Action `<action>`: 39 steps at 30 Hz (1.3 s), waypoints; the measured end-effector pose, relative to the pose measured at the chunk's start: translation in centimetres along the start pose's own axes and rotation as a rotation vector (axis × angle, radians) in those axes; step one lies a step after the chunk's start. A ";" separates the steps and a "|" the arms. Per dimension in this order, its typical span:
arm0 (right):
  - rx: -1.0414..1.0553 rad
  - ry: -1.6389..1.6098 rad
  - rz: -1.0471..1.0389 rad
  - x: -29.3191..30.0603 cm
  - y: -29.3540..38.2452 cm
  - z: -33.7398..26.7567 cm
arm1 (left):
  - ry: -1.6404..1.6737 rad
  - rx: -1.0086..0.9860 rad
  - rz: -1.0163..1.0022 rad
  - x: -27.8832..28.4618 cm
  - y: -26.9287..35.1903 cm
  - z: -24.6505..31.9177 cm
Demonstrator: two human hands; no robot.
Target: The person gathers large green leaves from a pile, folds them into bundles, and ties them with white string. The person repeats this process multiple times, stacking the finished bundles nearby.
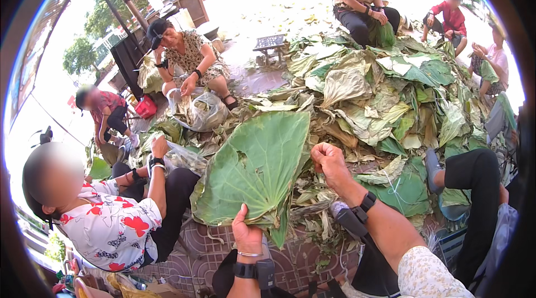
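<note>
My left hand [247, 231] grips a stack of large folded green lotus leaves [251, 164] at its narrow lower end. The thumb lies over the front leaf, where the veins come together. That leaf has a small torn hole near its middle, and other leaf edges show behind it at the right. Just right of the stack, my right hand [333, 168] is raised with its fingers curled and the thumb against the index finger. No object shows between those fingers. Beyond both hands rises a big heap of dried and green lotus leaves [347, 88].
Several people sit around the heap; a person in a floral shirt [109, 227] is close at my left. A clear plastic bag [205, 111] stands before another person. Tied green leaves [398, 193] with white string lie at right. A small low stool [270, 44] stands farther back.
</note>
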State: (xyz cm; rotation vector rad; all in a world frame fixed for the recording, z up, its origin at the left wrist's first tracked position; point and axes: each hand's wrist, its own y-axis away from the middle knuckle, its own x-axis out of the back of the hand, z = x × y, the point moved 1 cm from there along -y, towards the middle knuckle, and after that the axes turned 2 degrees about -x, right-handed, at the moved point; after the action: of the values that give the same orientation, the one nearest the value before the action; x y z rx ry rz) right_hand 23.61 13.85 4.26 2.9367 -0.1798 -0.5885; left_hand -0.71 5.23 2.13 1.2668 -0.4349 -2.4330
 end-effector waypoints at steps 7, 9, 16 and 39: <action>0.138 -0.156 0.129 4.1 -1.9 -2.4 | 0.003 -0.067 0.014 1.9 -1.3 0.7; 0.151 0.034 0.092 4.2 -1.1 -2.4 | -0.014 -0.062 -0.009 2.6 -1.8 1.6; 0.105 0.724 -0.384 3.7 -0.3 -1.7 | -0.058 -0.092 -0.099 1.0 -0.6 3.1; 0.641 0.797 -0.056 3.8 -0.9 0.3 | -0.352 -0.313 -0.173 1.0 0.5 2.7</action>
State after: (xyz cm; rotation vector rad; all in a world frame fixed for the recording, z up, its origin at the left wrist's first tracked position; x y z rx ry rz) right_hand 27.05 14.21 2.47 3.4888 -0.2166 0.8020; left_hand -3.35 4.60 3.16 0.7771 -0.0265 -2.7436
